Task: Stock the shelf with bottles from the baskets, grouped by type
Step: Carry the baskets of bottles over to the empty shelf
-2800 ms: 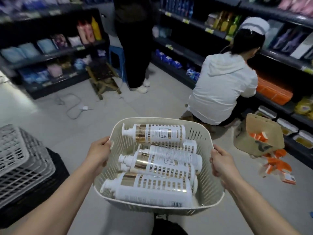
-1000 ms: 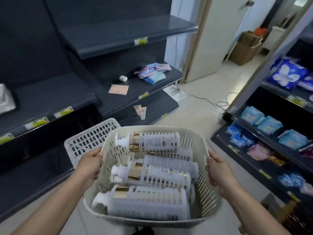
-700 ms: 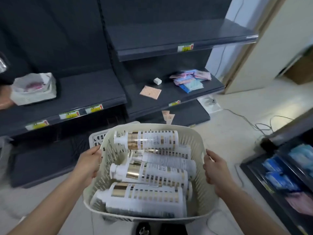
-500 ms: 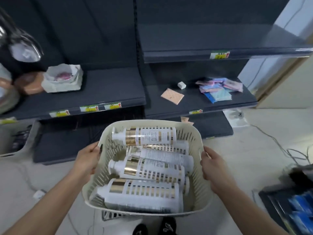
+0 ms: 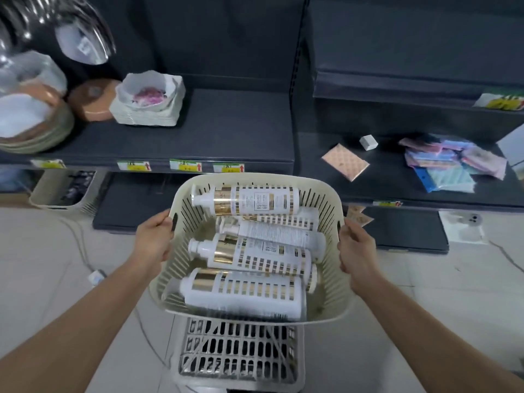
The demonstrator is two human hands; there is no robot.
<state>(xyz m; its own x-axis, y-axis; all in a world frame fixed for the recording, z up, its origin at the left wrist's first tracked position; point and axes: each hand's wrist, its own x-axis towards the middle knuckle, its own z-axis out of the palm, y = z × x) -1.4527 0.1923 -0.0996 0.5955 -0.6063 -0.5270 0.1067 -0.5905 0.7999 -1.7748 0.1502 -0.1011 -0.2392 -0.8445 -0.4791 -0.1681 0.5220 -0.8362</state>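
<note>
Shelf (image 5: 232,137) open right of the paper stack (image 5: 147,109) — dishes (image 5: 31,129) crowd its left end.

Bottles (image 5: 243,199): five visible in the held basket (image 5: 255,177), maybe a sixth underneath, can't tell. Baskets: three, counting the held one, a slatted crate (image 5: 241,355) below it and a left basket (image 5: 65,194) under the shelf (image 5: 226,137). Hands: two, left hand (image 5: 153,239) and right hand (image 5: 357,248). Price tags (image 5: 185,165): four on that shelf's edge. One white block (image 5: 368,142), one pink packet (image 5: 344,161). Pastel packet pile (image 5: 453,163): uncountable.
</note>
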